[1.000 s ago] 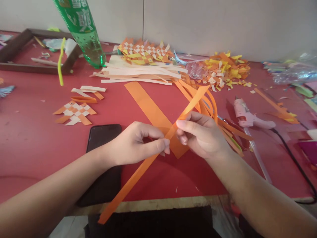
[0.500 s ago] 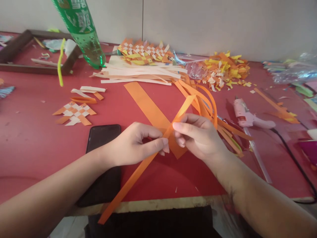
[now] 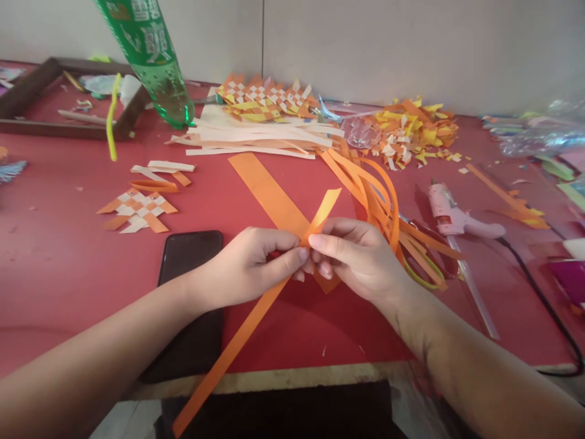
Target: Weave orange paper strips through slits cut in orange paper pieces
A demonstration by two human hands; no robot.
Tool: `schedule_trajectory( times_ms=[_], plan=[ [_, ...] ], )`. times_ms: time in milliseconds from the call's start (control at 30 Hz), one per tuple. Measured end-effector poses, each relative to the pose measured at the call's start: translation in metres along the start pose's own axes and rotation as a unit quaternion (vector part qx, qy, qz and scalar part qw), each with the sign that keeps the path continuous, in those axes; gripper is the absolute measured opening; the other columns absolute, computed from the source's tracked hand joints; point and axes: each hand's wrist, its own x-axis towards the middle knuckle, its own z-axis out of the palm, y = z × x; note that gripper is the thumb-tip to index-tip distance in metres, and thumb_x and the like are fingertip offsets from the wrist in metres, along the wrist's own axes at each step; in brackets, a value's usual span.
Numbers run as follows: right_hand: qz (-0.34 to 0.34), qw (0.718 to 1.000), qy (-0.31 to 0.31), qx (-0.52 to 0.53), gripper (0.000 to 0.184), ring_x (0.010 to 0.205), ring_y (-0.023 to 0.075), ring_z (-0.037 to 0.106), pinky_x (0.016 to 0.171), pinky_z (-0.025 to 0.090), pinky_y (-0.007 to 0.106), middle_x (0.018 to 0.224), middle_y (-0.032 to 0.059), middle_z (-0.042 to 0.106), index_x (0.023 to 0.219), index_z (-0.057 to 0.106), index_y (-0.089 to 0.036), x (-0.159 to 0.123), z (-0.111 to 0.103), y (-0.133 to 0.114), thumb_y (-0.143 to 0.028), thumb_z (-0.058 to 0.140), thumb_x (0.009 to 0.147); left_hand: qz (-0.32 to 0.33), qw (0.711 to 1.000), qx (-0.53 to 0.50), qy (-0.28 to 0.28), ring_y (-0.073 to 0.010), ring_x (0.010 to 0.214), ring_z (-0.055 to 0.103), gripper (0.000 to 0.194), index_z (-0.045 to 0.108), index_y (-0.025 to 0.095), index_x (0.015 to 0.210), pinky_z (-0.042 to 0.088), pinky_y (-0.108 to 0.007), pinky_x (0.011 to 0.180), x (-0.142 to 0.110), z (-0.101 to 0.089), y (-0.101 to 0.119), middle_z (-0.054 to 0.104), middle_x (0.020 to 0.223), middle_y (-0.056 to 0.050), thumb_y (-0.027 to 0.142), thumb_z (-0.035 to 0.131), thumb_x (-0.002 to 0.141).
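Observation:
Between my two hands is a narrow orange paper strip (image 3: 244,332), running from the upper right down past the table's front edge. My left hand (image 3: 269,259) pinches it near its upper part with thumb and fingers. Close beside it, my right hand (image 3: 347,253) grips the same strip just below its short upper end. Beneath the hands a wider orange paper strip (image 3: 269,192) lies slanted on the red table. A black phone (image 3: 192,256) rests partly under my left forearm. To the left lies a woven orange and white paper fish (image 3: 139,209).
A bundle of orange strips (image 3: 388,183) lies right of my hands, near a pink glue gun (image 3: 450,213) with its cord. White strips (image 3: 265,134), woven paper pieces (image 3: 269,94) and a heap of scraps (image 3: 415,128) line the back. A green bottle (image 3: 159,73) stands by a dark frame (image 3: 55,127).
My right hand has slid left and slightly down, closer to my left hand. The strip's upper end has moved left with it, and its lower end reaches farther down.

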Motion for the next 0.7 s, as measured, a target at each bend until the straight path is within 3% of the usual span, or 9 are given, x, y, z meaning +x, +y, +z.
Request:
schedule_trajectory(
  times_ms=[500,700],
  plan=[
    [0.015,0.999,0.035,-0.009,0.029,0.042,0.0062,0.053,0.039,0.041,0.017,0.052,-0.0028,0.064,0.057,0.060,-0.017,-0.0004,-0.0004,0.0017,-0.029,0.081,0.074,-0.022,0.999,-0.010,-0.025,-0.0124,0.073,0.069,0.025,0.071,0.012,0.086,0.054,-0.019,0.067,0.0000,-0.0024,-0.0021,0.074,0.081,-0.005,0.027,0.053,0.096],
    [0.048,0.996,0.060,0.038,0.024,0.040,0.0062,0.053,0.037,0.040,0.017,0.054,-0.0019,0.066,0.057,0.065,-0.017,0.0043,-0.0022,-0.0021,-0.027,0.083,0.069,-0.027,1.000,-0.015,-0.004,-0.0115,0.071,0.068,0.027,0.070,0.013,0.080,0.052,-0.018,0.067,0.0001,-0.0024,-0.0010,0.073,0.077,-0.004,0.029,0.054,0.095]
  ],
)
